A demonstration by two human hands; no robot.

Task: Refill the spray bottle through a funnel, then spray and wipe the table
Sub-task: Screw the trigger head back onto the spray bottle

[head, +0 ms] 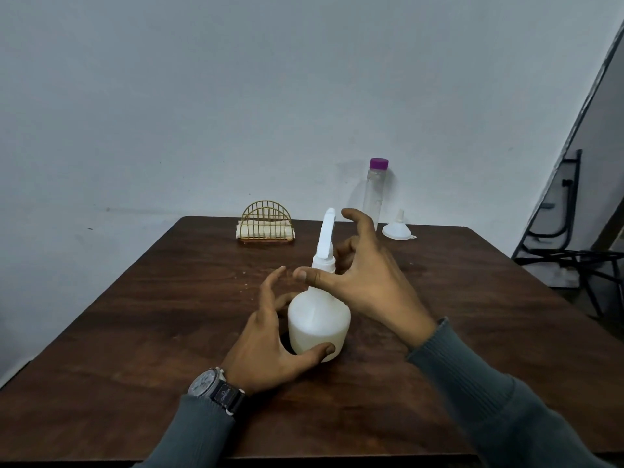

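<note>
At mid-table, slightly toward the person: white spray bottle (319, 319) standing upright on the dark wooden table (169, 332), spray head on.

Left hand (266, 352): wrapped round the squat lower body of the bottle, thumb pressed on the near side by the base and fingers curved round the far side. Index finger is lifted clear.

Right hand (368, 282): up at the neck, thumb tip against it just under the collar (323, 263). Fingers are spread and curved behind the spray head. Cannot tell whether they pinch the collar or only hover round it.

Handling, judged:
- Bottle is thin, cloudy plastic, probably near empty, so light and easy to tip, top-heavy with the head on.
- Walls likely give under a hard squeeze; hold low and wide on the body, firmly but not crushing.
- Collar is the place to turn; it is small, and smooth plastic may slip, so pinch with thumb and two fingers.
- Avoid twisting by the long spray head, which could flex.

Far edge: funnel (398, 229) lying mouth down, just beside a capped clear bottle (374, 194); both well apart from the hands. Wire napkin holder (266, 224) to their left.
</note>
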